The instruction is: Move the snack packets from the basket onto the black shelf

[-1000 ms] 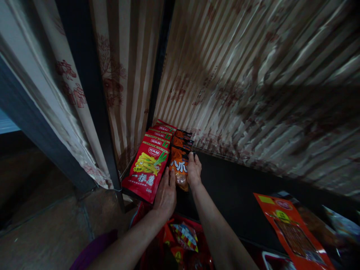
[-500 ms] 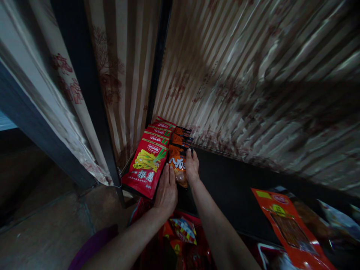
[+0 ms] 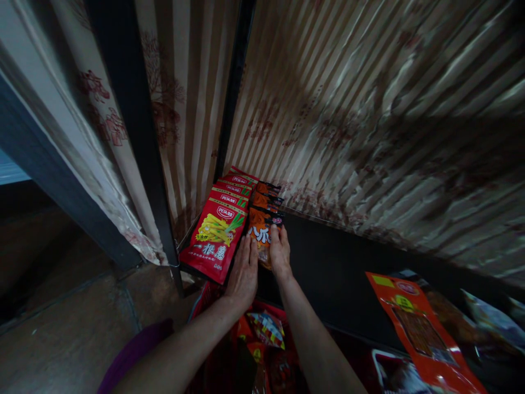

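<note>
Touching the front orange packet [image 3: 259, 232] near the left edge of the shelf [image 3: 332, 268], beside 4 red packets [image 3: 214, 235], your left hand [image 3: 243, 276] lies flat, fingers straight; your right hand [image 3: 281, 253] touches its right side, grip unclear.

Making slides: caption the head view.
Left hand and right hand flank a shiny orange plastic packet beside overlapping red packets.

Both forearms [image 3: 192, 338] are bare as far as they show, slim at the wrist and thickening towards the elbow. The left grip [image 3: 243, 276], just beyond the far edge of the red basket [image 3: 210, 294], is a bare hand with long, tapering fingers; the right grip [image 3: 280, 253], also beyond that edge, is bare too. Left of the basket curves a plain purple piece [image 3: 133, 353], apparently clothing, darker at its upper tip.
</note>
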`<state>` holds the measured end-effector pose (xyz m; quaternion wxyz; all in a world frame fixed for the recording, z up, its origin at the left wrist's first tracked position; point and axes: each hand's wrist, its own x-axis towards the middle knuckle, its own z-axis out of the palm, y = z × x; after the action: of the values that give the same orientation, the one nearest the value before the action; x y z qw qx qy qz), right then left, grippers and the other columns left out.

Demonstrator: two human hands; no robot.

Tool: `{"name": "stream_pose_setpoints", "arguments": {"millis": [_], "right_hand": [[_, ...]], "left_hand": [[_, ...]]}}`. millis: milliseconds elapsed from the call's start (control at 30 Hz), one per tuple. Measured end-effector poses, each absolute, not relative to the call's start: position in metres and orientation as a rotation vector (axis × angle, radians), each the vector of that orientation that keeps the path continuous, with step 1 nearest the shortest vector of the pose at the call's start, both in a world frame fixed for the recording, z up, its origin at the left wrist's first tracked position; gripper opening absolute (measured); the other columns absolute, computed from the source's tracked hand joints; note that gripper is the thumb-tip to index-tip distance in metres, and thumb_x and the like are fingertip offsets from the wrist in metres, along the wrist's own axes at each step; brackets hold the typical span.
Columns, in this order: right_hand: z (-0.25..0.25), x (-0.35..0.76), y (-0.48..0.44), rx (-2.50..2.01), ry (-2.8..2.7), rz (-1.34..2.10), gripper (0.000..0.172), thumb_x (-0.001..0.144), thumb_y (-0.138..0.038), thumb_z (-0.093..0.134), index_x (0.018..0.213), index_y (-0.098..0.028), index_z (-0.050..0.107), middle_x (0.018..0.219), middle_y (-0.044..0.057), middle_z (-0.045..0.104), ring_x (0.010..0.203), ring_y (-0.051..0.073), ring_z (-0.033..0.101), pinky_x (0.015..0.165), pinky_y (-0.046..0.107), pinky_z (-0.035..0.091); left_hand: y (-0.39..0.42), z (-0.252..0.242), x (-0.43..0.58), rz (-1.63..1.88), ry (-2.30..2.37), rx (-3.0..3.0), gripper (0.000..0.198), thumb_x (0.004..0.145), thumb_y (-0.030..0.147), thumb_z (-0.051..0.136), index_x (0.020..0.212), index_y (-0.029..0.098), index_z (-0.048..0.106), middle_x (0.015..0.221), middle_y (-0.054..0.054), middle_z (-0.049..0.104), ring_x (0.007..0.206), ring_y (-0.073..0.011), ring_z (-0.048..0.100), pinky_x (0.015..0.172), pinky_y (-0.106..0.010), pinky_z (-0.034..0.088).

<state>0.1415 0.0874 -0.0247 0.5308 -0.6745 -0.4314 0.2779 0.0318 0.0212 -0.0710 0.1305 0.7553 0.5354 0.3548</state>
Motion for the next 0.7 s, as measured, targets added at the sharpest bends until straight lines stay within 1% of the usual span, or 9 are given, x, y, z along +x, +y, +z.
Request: {"name": "stream_pose_setpoints", "arguments": {"millis": [67, 133, 333, 400, 500, 633, 700], "right_hand": [[-0.031, 0.141, 0.089, -1.591, -1.050, 0.660, 0.062, 0.080, -0.064, 0.044, 0.127, -0.024, 0.055, 0.114, 0.005, 0.068, 0.101, 0.023, 0.063, 0.090, 0.035, 0.047], [-0.036, 0.143, 0.090, -1.598, -1.070, 0.644, 0.059, 0.081, -0.064, 0.043, 0.123, -0.025, 0.057, 0.109, 0.004, 0.069, 0.098, 0.023, 0.064, 0.087, 0.035, 0.048], [-0.037, 0.146, 0.092, -1.639, -1.135, 0.665, 0.061, 0.081, -0.065, 0.044, 0.126, -0.026, 0.054, 0.111, 0.005, 0.069, 0.100, 0.022, 0.064, 0.090, 0.035, 0.046], [-0.035, 0.147, 0.091, -1.649, -1.137, 0.682, 0.063, 0.081, -0.066, 0.043, 0.128, -0.026, 0.052, 0.113, 0.005, 0.068, 0.102, 0.023, 0.063, 0.091, 0.035, 0.046], [-0.029, 0.146, 0.085, -1.647, -1.132, 0.679, 0.068, 0.081, -0.067, 0.043, 0.135, -0.026, 0.046, 0.122, 0.006, 0.064, 0.110, 0.023, 0.060, 0.096, 0.036, 0.044], [-0.026, 0.146, 0.065, -1.713, -1.139, 0.643, 0.077, 0.079, -0.068, 0.044, 0.142, -0.022, 0.038, 0.138, 0.008, 0.052, 0.125, 0.025, 0.050, 0.106, 0.038, 0.036], [-0.029, 0.145, 0.055, -1.700, -1.173, 0.623, 0.078, 0.079, -0.068, 0.045, 0.143, -0.023, 0.037, 0.140, 0.008, 0.051, 0.126, 0.026, 0.049, 0.107, 0.039, 0.034]], "left_hand": [[0.021, -0.070, 0.029, 0.999, 1.543, 2.195, 0.072, 0.083, -0.001, 0.026, 0.150, 0.018, 0.006, 0.155, -0.015, 0.021, 0.143, -0.0219, 0.008, 0.116, -0.047, 0.027], [0.020, -0.068, 0.027, 0.982, 1.532, 2.199, 0.071, 0.083, -0.001, 0.025, 0.150, 0.017, 0.008, 0.155, -0.015, 0.020, 0.143, -0.0209, 0.007, 0.117, -0.045, 0.026], [0.020, -0.070, 0.025, 0.983, 1.525, 2.221, 0.069, 0.084, -0.002, 0.025, 0.149, 0.012, 0.009, 0.154, -0.019, 0.020, 0.143, -0.0229, 0.007, 0.117, -0.046, 0.025], [0.020, -0.071, 0.026, 0.999, 1.524, 2.217, 0.071, 0.083, -0.002, 0.027, 0.149, 0.012, 0.008, 0.155, -0.019, 0.020, 0.144, -0.0231, 0.008, 0.116, -0.046, 0.026], [0.020, -0.071, 0.026, 1.018, 1.526, 2.201, 0.074, 0.081, -0.002, 0.031, 0.150, 0.014, 0.007, 0.155, -0.017, 0.020, 0.144, -0.0234, 0.009, 0.116, -0.047, 0.026], [0.018, -0.068, 0.026, 0.996, 1.532, 2.184, 0.072, 0.080, -0.001, 0.033, 0.148, 0.011, 0.014, 0.155, -0.018, 0.019, 0.144, -0.0244, 0.009, 0.116, -0.047, 0.025], [0.016, -0.066, 0.024, 0.978, 1.525, 2.179, 0.072, 0.079, 0.000, 0.035, 0.148, 0.011, 0.016, 0.156, -0.018, 0.016, 0.144, -0.0248, 0.008, 0.116, -0.047, 0.025]]}}
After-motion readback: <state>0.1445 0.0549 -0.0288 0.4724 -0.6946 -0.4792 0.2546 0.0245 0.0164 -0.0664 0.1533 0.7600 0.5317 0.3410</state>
